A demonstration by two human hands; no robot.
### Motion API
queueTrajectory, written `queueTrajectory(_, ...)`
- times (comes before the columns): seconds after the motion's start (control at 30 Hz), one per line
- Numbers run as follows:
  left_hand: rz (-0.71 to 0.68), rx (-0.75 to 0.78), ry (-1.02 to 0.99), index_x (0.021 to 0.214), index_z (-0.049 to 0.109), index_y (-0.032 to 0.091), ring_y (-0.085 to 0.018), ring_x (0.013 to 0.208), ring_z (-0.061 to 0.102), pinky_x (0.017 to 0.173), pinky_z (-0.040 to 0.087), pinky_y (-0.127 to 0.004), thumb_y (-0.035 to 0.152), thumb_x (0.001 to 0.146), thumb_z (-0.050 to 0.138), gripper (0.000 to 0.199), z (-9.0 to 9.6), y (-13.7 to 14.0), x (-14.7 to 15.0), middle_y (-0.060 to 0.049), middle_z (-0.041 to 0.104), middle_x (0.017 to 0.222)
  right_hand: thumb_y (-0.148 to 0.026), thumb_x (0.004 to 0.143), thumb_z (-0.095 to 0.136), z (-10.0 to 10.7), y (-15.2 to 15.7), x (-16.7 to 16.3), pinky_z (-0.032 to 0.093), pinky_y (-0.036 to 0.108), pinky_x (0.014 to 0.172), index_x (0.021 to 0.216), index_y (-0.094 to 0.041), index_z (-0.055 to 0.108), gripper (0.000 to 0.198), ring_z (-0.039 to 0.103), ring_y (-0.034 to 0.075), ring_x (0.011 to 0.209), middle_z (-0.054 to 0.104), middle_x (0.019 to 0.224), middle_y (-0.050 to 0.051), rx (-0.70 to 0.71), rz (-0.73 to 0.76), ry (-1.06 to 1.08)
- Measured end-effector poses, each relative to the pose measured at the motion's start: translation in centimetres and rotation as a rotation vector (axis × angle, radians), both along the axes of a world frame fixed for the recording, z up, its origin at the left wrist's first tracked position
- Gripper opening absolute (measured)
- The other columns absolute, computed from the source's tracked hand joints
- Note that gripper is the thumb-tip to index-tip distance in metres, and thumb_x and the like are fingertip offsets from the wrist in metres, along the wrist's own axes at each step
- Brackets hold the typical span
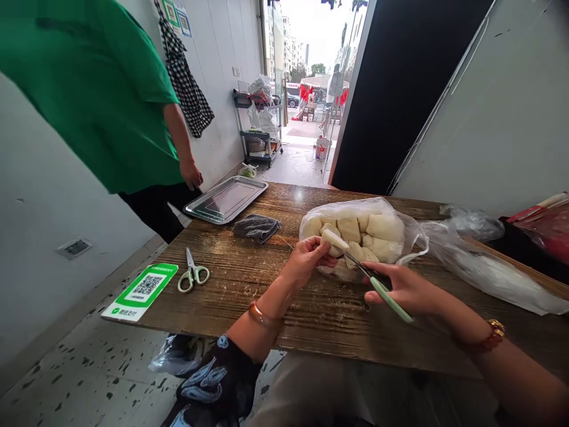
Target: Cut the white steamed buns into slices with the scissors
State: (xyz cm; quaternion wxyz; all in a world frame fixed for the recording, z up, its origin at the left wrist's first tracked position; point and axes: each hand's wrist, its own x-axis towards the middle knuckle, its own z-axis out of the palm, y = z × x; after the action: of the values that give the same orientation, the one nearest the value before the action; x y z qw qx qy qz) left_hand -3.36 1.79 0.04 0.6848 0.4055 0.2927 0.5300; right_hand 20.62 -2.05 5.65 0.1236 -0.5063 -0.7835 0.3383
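Clock hours here are read around the pale piece of dough-like food (332, 239), which sits just in front of the bag. The right hand (402, 287), at four o'clock, is closed around green-handled scissors (391, 301), their blade tips right at the piece's lower end. The left hand (306, 261), at eight o'clock, pinches the piece between thumb and fingers. Under both spreads a wooden table (320, 335). At nine o'clock lie a second pair of scissors (191, 276) and, beyond its left side, a green-bordered QR card (146, 287). Just behind the piece, toward two o'clock, a clear plastic bag (393, 210) holds more pale pieces (384, 228). A grey cloth (256, 228) rests at nine, a metal tray (226, 200) at ten. Farther off, a person in green (93, 112) stands at ten, a cart (261, 133) at eleven and a bucket (320, 149) at twelve.
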Motion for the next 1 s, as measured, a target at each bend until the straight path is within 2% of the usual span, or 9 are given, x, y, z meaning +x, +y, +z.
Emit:
queueTrajectory(0.07,0.006,0.004,0.004,0.085,0.061,0.011,-0.015,0.058,0.069,0.061,0.057,-0.026,0.051,0.060,0.087,0.054,0.1,-0.1,0.0,-0.005,0.072,0.068,-0.061,0.071,0.072,0.2,0.1,-0.2,0.052,0.045,0.095,0.141,-0.009,0.056,0.089,0.068,0.037,0.105,0.076,0.112,0.013,-0.030,0.017,0.007)
queueTrajectory(0.17,0.018,0.011,-0.003,0.084,0.061,0.011,-0.015,0.057,0.068,0.059,0.056,-0.025,0.052,0.060,0.087,0.054,0.1,-0.1,-0.1,-0.005,0.071,0.066,-0.060,0.075,0.070,0.4,0.2,-0.4,0.052,0.044,0.096,0.136,-0.011,0.061,0.079,0.067,0.036,0.107,0.075,0.115,0.012,-0.035,0.055,0.055)
queueTrajectory(0.33,0.011,0.017,0.000,0.082,0.061,0.011,-0.013,0.055,0.066,0.058,0.055,-0.023,0.055,0.062,0.084,0.053,0.2,-0.1,-0.1,-0.004,0.070,0.063,-0.058,0.079,0.070,-0.1,0.3,0.1,0.047,0.046,0.103,0.127,-0.013,0.069,0.066,0.064,0.037,0.115,0.070,0.127,0.013,-0.002,0.013,0.124)
queueTrajectory(0.53,-0.022,0.007,-0.014,0.083,0.061,0.011,-0.014,0.058,0.068,0.060,0.056,-0.024,0.055,0.064,0.083,0.053,0.1,0.0,-0.1,-0.005,0.071,0.066,-0.061,0.076,0.071,-1.3,0.5,0.6,0.050,0.049,0.099,0.123,-0.014,0.072,0.066,0.066,0.039,0.111,0.073,0.123,0.013,0.026,-0.050,0.117)
queueTrajectory(0.7,-0.066,-0.018,-0.050,0.088,0.060,0.011,-0.017,0.065,0.071,0.065,0.059,-0.027,0.051,0.065,0.085,0.052,0.2,-0.2,-0.1,-0.006,0.072,0.073,-0.064,0.075,0.070,-1.8,0.2,0.9,0.050,0.050,0.099,0.127,-0.012,0.069,0.074,0.065,0.041,0.113,0.071,0.125,0.016,0.045,-0.088,0.073)
queueTrajectory(0.83,-0.058,-0.022,-0.051,0.088,0.060,0.011,-0.016,0.062,0.070,0.065,0.058,-0.027,0.048,0.064,0.087,0.052,0.1,-0.3,-0.1,-0.007,0.072,0.073,-0.061,0.077,0.070,-1.3,-0.1,1.2,0.049,0.049,0.100,0.130,-0.012,0.066,0.073,0.066,0.039,0.112,0.072,0.123,0.015,0.063,-0.074,0.049)
queueTrajectory(1.0,-0.058,-0.003,-0.049,0.086,0.060,0.010,-0.015,0.061,0.070,0.063,0.057,-0.026,0.048,0.061,0.088,0.053,0.0,-0.2,0.0,-0.007,0.072,0.071,-0.062,0.073,0.072,-0.3,-0.4,0.9,0.053,0.045,0.091,0.134,-0.013,0.063,0.079,0.069,0.035,0.098,0.078,0.105,0.012,-0.012,-0.026,0.044)
